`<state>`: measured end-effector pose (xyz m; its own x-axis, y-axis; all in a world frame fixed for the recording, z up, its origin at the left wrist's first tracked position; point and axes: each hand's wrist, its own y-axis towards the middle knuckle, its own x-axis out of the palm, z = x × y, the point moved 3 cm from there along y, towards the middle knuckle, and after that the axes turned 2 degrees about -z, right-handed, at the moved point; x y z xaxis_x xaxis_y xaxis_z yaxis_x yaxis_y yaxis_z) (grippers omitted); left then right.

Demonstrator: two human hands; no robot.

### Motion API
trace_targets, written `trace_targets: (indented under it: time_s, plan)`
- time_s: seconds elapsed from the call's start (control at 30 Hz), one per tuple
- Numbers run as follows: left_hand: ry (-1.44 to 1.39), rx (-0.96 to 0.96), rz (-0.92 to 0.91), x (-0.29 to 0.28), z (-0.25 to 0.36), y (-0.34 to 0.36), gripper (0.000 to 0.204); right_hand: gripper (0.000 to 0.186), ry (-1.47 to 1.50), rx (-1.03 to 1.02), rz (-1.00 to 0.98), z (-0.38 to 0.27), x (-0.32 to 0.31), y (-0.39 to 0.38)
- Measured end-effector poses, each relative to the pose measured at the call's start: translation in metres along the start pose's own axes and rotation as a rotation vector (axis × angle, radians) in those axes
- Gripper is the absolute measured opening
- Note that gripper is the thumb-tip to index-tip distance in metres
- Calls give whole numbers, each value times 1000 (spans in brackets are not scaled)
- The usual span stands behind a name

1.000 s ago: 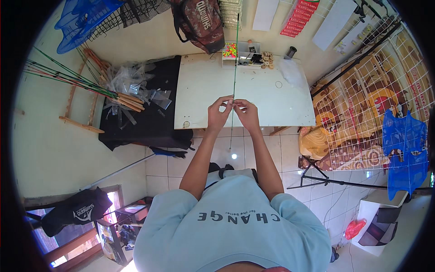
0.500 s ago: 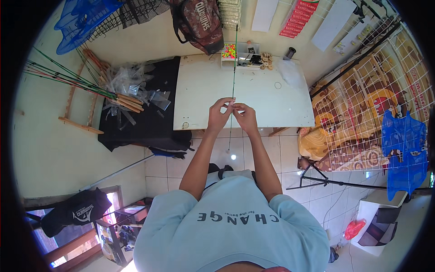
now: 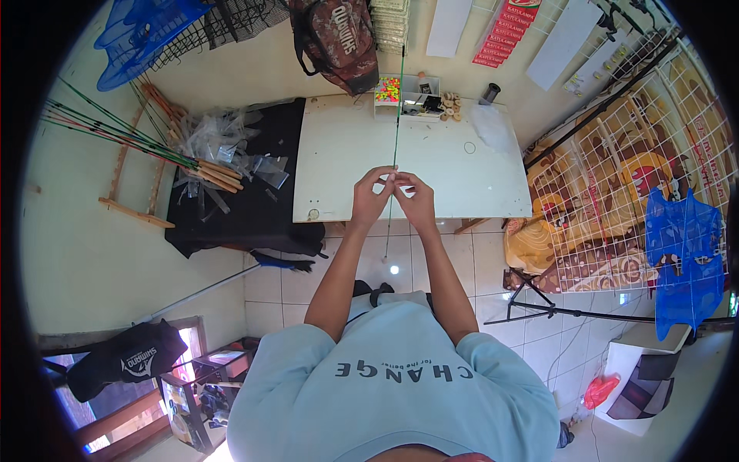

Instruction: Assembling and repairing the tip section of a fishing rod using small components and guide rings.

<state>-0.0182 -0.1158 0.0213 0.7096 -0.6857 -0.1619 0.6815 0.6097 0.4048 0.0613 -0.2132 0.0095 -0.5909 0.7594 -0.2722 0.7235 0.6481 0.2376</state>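
Note:
A thin green rod [image 3: 397, 127], like a fishing rod blank, runs lengthwise away from me over the white table [image 3: 339, 154]. Its near end hangs past the table's front edge, above the tiled floor. My left hand [image 3: 370, 199] pinches it between thumb and forefinger near that edge. Right beside it, the thumb and fingertips of my right hand [image 3: 416, 205] close on the same spot, touching the left fingertips. Whether a small part sits under the fingertips is too small to tell.
At the table's back stands a divided white tray [image 3: 423, 117] with bright beads, beside several tan rings [image 3: 451, 106], a black cylinder [image 3: 491, 92] and a clear plastic bag [image 3: 488, 123]. Handled rods [image 3: 215, 175] and plastic sleeves lie on the black-covered surface [image 3: 208, 227] at left. A wire grid [image 3: 616, 185] leans at right.
Both hands keep their pinch on the rod at nearly the same place. The whole view has shifted very slightly, and the rod's near end appears a little farther left.

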Motion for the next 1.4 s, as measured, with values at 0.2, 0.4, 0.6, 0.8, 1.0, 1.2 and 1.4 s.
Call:
trace_targets:
  time_s: [0.2,0.4,0.6,0.8,1.0,1.2,1.4]
  plan:
    - [-13,23,12,0,4,0,11,17,-12,7,103,-1,-1,0]
    - [5,41,9,-2,2,-1,14,16,-22,-30,119,-6,-3,-1]
    - [-107,-59,-6,1,4,-2,24,14,-34,-51,147,-6,-8,2]
    - [32,-93,-112,0,-9,7,25,15,-171,-61,108,-7,-10,5]
    - [112,-83,-150,1,-15,15,15,11,-329,-199,61,-13,-17,15]
    - [102,-102,-134,5,-8,14,11,13,-339,-121,41,-7,-21,14]
    - [79,-86,-80,2,-1,12,10,14,-197,28,-15,2,-32,10]
